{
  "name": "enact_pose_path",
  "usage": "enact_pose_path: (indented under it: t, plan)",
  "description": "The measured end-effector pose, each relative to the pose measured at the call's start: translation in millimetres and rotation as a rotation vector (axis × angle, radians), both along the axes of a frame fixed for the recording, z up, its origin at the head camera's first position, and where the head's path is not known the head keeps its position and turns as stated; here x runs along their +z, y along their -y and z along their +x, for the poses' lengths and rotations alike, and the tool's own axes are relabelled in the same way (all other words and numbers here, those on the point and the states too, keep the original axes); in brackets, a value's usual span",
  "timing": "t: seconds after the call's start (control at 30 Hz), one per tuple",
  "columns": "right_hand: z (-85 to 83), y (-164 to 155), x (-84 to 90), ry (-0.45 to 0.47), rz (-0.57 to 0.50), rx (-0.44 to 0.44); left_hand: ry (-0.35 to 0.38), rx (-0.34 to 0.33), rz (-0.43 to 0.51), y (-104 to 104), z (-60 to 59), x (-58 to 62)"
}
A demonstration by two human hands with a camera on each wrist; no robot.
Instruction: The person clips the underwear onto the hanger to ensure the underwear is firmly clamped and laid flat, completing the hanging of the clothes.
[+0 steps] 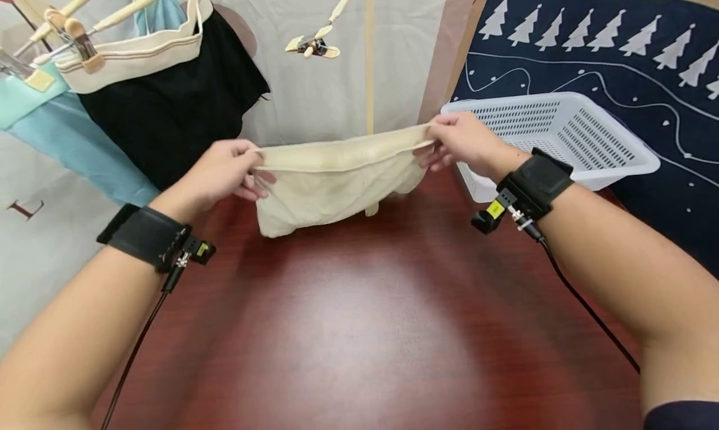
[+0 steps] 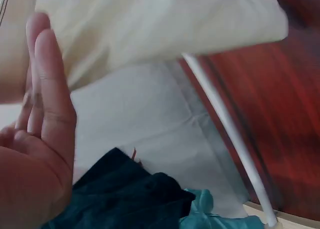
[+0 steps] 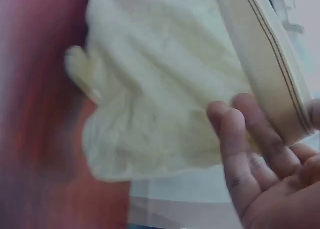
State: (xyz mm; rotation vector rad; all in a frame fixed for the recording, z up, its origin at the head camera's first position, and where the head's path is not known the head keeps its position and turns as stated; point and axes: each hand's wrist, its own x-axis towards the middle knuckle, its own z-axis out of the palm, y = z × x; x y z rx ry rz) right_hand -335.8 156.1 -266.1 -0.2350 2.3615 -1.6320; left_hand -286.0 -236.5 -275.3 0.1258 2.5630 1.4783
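A pair of cream underpants (image 1: 331,196) with a wide elastic waistband hangs stretched between both hands, above the dark red table. My left hand (image 1: 224,171) pinches one end of the waistband. At the other end my right hand (image 1: 466,143) pinches it between thumb and forefinger. In the right wrist view, the other fingers (image 3: 233,139) stand loosely beside the cloth, and brown lines run along the waistband (image 3: 272,64). The left wrist view shows the lower cloth (image 2: 165,24) beyond the left fingers (image 2: 52,84); that hand's pinch is not visible there.
Black underpants (image 1: 174,87) and a light blue garment (image 1: 84,136) hang from a rack with wooden clothespins (image 1: 78,37) at the left. Another clip (image 1: 312,47) dangles at the centre back. A white perforated basket (image 1: 623,158) stands at the right, by a navy tree-print cloth (image 1: 562,74).
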Motion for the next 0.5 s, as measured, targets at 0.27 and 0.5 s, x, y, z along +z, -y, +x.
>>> enact_pose_path:
  t: [0.27, 0.5]
  plan:
    - [-21.3, 6.9, 22.7, -0.201, -0.084, -0.129, -0.154, 0.11, 0.144, -10.4, -25.2, 21.2]
    - [-13.0, -1.2, 13.7, -0.383, 0.136, -0.191, -0.321, 0.081, -0.155, -12.9, -21.9, 9.8]
